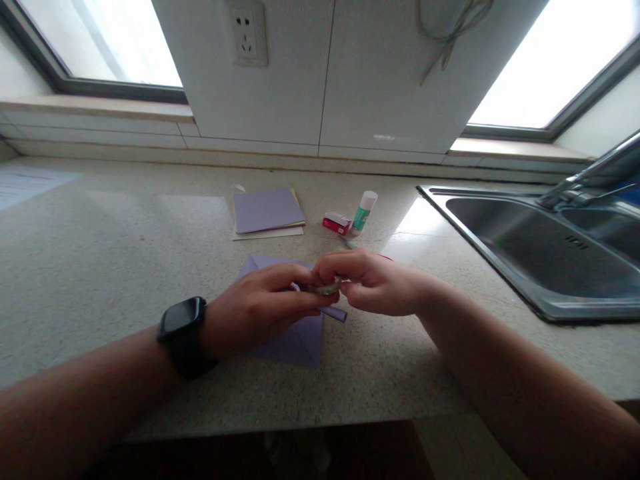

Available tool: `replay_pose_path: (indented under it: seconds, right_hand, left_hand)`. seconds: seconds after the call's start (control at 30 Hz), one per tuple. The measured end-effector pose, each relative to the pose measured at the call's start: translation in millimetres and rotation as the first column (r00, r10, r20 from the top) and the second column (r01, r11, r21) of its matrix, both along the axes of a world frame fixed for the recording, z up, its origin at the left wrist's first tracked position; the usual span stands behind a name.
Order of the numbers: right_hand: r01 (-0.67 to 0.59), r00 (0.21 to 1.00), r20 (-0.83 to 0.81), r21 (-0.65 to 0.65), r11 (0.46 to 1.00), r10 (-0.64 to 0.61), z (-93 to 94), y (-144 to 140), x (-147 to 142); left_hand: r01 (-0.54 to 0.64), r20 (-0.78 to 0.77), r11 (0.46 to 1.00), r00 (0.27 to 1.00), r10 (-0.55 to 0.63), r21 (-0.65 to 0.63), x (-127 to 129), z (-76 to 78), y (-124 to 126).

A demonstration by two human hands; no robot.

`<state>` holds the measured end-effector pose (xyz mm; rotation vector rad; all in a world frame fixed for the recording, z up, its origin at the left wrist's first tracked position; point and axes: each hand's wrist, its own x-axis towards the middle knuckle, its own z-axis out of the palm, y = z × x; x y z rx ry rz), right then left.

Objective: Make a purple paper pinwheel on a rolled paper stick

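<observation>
My left hand (265, 303), with a black watch (184, 333) on the wrist, and my right hand (373, 283) meet over a sheet of purple paper (295, 340) that lies on the counter. Between the fingertips of both hands is a small greenish roll, probably tape (325, 289). A rolled purple paper tube (334, 313) pokes out below my left fingers. What exactly each finger pinches is partly hidden.
A stack of coloured paper (267, 210) lies farther back on the speckled counter (100, 253). Next to it are a red-and-white small box (336, 223) and a glue stick (364, 212). A steel sink (540, 253) with a tap (590, 175) is on the right.
</observation>
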<state>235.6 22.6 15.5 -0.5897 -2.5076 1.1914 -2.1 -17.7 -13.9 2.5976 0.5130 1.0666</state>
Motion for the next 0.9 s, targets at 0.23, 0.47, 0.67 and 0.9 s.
replay_pose_path:
  seconds: [0.23,0.47,0.67,0.9]
  right_hand:
    - [0.026,0.998,-0.050,0.005,1.000,-0.025,-3.8,3,0]
    - [0.035,0.995,-0.086,-0.123,0.992,-0.046,-4.3,4,5]
    - [0.134,0.974,-0.167,-0.106,0.985,-0.151,-12.9,5,4]
    - [0.221,0.948,-0.219,-0.064,0.973,-0.230,-15.0,9,1]
  left_hand:
    - [-0.001,0.049,0.998,0.999,-0.002,0.063,0,-1.7,0]
    - [-0.045,0.057,0.996,0.998,0.041,0.081,-2,-2.5,1]
    - [-0.090,0.034,0.991,0.996,0.087,0.098,-4,-3.4,2]
    - [-0.195,-0.012,0.973,0.980,0.198,0.124,-4,-5.7,1]
